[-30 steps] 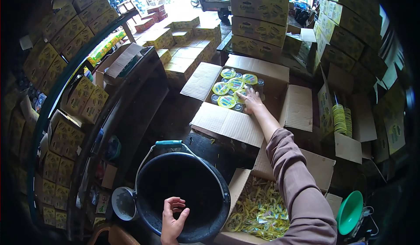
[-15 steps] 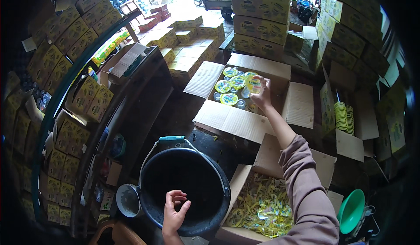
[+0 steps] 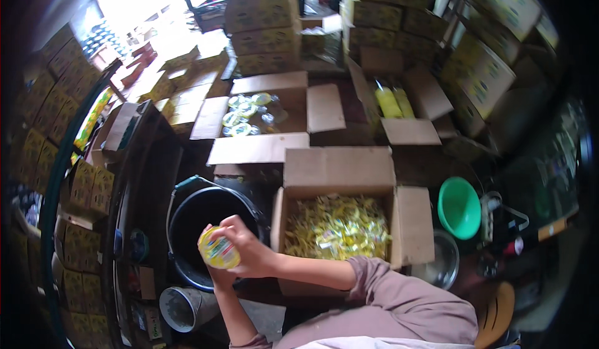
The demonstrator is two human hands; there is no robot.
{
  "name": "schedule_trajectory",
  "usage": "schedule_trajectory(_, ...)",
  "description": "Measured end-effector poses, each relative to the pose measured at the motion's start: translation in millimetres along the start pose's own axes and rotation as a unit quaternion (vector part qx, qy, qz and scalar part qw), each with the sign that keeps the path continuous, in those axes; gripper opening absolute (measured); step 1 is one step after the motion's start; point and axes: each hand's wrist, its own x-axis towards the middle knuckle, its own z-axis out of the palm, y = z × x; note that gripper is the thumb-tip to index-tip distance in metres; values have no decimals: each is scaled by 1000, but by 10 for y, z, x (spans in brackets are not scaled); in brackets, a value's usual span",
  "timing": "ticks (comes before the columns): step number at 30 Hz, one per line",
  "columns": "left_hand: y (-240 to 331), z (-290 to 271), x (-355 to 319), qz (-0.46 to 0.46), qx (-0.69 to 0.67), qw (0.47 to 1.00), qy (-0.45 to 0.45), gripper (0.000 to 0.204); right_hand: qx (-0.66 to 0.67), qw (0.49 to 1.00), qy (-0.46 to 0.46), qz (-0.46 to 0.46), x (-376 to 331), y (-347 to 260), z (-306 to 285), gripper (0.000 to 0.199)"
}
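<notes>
Both my hands meet over the black bucket (image 3: pixel 190 221). A small round cup (image 3: pixel 218 250) with a yellow and green foil lid is held between them, tilted with the lid facing me. My left hand (image 3: pixel 214 276) grips it from below. My right hand (image 3: pixel 249 252) closes on its right side and top edge. An open cardboard box (image 3: pixel 265 86) farther back holds several more such cups (image 3: pixel 243 113). Right of the bucket, another open box (image 3: pixel 337 171) is filled with yellow foil scraps (image 3: pixel 337 227).
A green funnel-shaped bowl (image 3: pixel 458 207) and a metal bowl (image 3: pixel 444 266) sit to the right. A grey tub (image 3: pixel 181 308) stands below the bucket. Stacked yellow-printed cartons (image 3: pixel 262 28) surround the spot, and a dark counter (image 3: pixel 150 162) runs along the left.
My right hand has drawn back from the far box of cups with one cup. It now joins my left hand above the bucket. The view has swung to the right.
</notes>
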Motion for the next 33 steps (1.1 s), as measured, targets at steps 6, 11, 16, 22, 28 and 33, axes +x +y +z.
schedule_trajectory(6,-218,-83,-76,-42,0,998,46,27,-180,983,-19,-18,-630,-434,-378,76)
schedule_trajectory(11,-225,-163,31,-110,-98,981,123,23,-307,908,278,62,-1886,-698,-1354,21)
schedule_trajectory(16,-276,-174,31,-141,-248,945,160,32,-379,649,624,216,-3514,-547,-2061,14)
schedule_trajectory(22,-170,-154,14,-146,-257,942,157,41,-354,634,499,472,-4117,92,-1979,29)
schedule_trajectory(28,-341,-184,-10,-145,-214,962,90,33,-358,617,534,454,-4062,294,-2012,36)
schedule_trajectory(33,-300,-156,-31,-126,-173,972,92,32,-344,511,683,392,-4443,123,-2105,35)
